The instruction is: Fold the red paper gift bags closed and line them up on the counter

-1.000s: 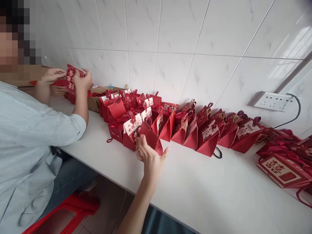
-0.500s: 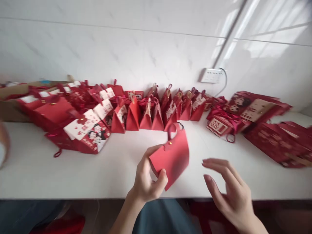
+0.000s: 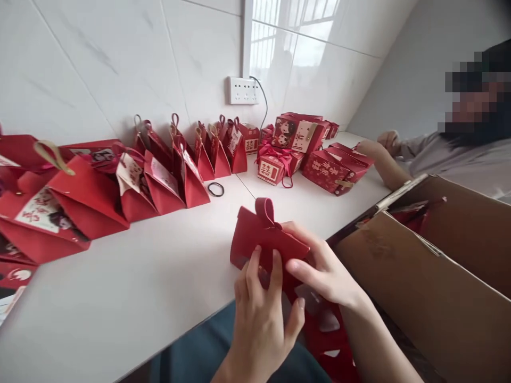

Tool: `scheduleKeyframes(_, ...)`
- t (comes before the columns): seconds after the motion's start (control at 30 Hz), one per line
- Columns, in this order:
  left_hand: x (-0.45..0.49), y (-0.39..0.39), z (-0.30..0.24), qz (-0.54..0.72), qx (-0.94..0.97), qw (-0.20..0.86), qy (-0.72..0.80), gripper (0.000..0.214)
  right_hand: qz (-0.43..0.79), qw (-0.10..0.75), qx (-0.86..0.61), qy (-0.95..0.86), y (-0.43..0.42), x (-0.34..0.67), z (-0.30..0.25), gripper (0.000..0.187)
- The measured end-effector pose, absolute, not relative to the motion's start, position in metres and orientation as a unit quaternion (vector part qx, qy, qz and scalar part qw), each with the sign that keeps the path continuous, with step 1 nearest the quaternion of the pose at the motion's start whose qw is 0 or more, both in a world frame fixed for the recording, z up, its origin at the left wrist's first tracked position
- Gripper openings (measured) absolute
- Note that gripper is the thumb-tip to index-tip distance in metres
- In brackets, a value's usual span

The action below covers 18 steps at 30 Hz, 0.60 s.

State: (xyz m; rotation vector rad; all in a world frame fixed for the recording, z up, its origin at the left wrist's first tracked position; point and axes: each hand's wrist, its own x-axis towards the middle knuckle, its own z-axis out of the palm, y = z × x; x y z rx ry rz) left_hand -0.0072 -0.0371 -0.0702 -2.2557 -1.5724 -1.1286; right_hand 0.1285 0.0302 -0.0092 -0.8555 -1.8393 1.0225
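Observation:
A small red gift box (image 3: 249,234) with a ribbon loop on top is at the table's front edge. My right hand (image 3: 325,266) grips its right side, thumb in front and fingers behind. My left hand (image 3: 263,308) has its fingers spread, with the tips against the box's front face. A thin black ring (image 3: 216,189) lies on the table beyond the box. Rows of upright red gift boxes (image 3: 195,183) with loops line the table to the left. My fingers cover part of the box's lower front.
Wider red boxes (image 3: 337,167) and a ribbon-tied box (image 3: 275,165) lie farther back, below a wall socket (image 3: 243,90). An open cardboard carton (image 3: 439,282) with red items inside stands at my right. Another person's forearm (image 3: 383,165) rests beyond it. A red object with holes (image 3: 327,351) is below my right hand.
The view has swung right, bringing the carton and the other person into sight. My right hand, empty before, now grips the gift box; my left hand has loosened from its grip to spread fingertips.

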Motion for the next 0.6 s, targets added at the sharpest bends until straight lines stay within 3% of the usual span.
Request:
scheduleKeyframes(0.1, -0.023, -0.02, -0.056, -0.476, -0.74, 0.102, -0.464, 0.038, 0.421, 0.428, -0.396, -0.695, 0.034, 0.13, -0.01, 0.021)
scheduleKeyframes(0.17, -0.035, -0.003, -0.043, -0.57, -0.675, 0.121, -0.452, 0.045, 0.459, 0.447, -0.388, -0.663, 0.04, 0.129, -0.015, 0.019)
scheduleKeyframes(0.27, -0.049, 0.023, -0.02, -0.573, -0.679, -0.021, -0.459, 0.06, 0.494, 0.452, -0.351, -0.655, 0.049, 0.129, -0.023, 0.024)
scheduleKeyframes(0.37, -0.055, 0.036, -0.004, -0.507, -0.717, -0.2, -0.435, 0.031, 0.501, 0.459, -0.32, -0.66, 0.055, 0.13, -0.027, 0.025)
scheduleKeyframes(0.43, -0.055, 0.038, 0.0, -0.492, -0.715, -0.262, -0.422, 0.014, 0.501, 0.454, -0.31, -0.669, 0.056, 0.13, -0.029, 0.025)
scheduleKeyframes(0.5, -0.053, 0.037, 0.0, -0.509, -0.698, -0.265, -0.429, 0.015, 0.458, 0.46, -0.315, -0.693, 0.055, 0.128, -0.03, 0.022)
scheduleKeyframes(0.6, -0.047, 0.037, -0.005, -0.548, -0.677, -0.204, -0.448, 0.016, 0.25, 0.538, -0.344, -0.727, 0.052, 0.122, -0.033, 0.025)
